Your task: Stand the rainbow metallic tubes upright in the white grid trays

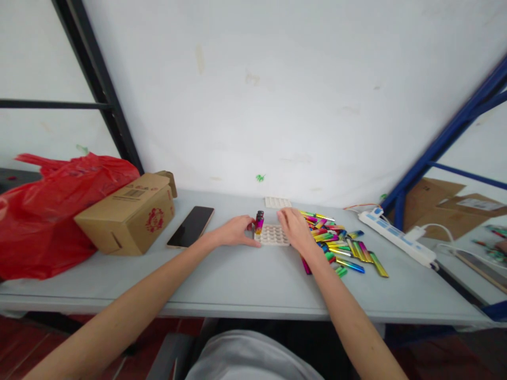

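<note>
A white tray (273,235) with rows of round holes lies on the table between my two hands. Lighters (259,224) with black tops and purple-to-yellow bodies stand upright in its left end. My left hand (236,231) grips that end, thumb along the near side and fingers by the lighters. At the tray's right end is my right hand (296,228), its fingers bent and close together; whatever they hold is hidden. Just right of it, a loose pile of shiny coloured lighters (336,244) is spread over the table, partly covered by my forearm.
Behind the tray, a second white tray (277,202) lies by the wall. To the left are a phone (191,227), a cardboard box (130,214) and a red plastic bag (59,211). A white power strip (398,237) with cables runs along the right side.
</note>
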A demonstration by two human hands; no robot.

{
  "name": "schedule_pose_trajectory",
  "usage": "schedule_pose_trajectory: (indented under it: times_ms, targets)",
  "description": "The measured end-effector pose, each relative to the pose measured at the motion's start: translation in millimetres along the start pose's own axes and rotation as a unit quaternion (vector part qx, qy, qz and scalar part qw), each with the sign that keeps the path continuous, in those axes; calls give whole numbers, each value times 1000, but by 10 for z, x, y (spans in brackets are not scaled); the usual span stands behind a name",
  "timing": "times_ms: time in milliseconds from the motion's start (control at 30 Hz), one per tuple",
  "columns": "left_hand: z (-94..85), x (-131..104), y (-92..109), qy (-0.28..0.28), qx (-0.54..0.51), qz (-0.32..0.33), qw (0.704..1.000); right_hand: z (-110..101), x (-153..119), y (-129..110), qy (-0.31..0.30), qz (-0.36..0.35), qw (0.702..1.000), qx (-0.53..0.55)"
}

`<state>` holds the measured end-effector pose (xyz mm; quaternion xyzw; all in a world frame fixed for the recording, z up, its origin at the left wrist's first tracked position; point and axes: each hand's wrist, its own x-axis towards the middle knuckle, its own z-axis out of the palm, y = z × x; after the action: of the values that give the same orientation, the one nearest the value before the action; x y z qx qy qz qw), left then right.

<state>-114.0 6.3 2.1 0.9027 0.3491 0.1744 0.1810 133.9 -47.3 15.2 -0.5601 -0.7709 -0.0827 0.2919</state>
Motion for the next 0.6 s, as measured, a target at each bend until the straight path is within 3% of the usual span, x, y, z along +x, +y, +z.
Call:
schedule_pose_trajectory:
  times_ms: [67,167,267,333,433,600]
  targets:
    - [-3,-2,-2,-4,4,-7,1000,-32,5,257,16,28,999,-27]
    - [-3,-4,-9,-9,8,-9,1000,-38,-9,564,-46,68,995,-64]
    - [-5,-4,-8,-13,10,-3,1000,-23,-28,702,-107,93,986,-83]
    - [-9,-4,-1,-13,12,-4,1000,-18,-27,717,-115,91,986,-84]
    - [-14,-6,5,-13,16,-11,1000,-29,-7,685,-90,83,990,-77]
    - [-1,-7,-12,-11,10,-7,1000,-83,36,540,12,119,993,-16]
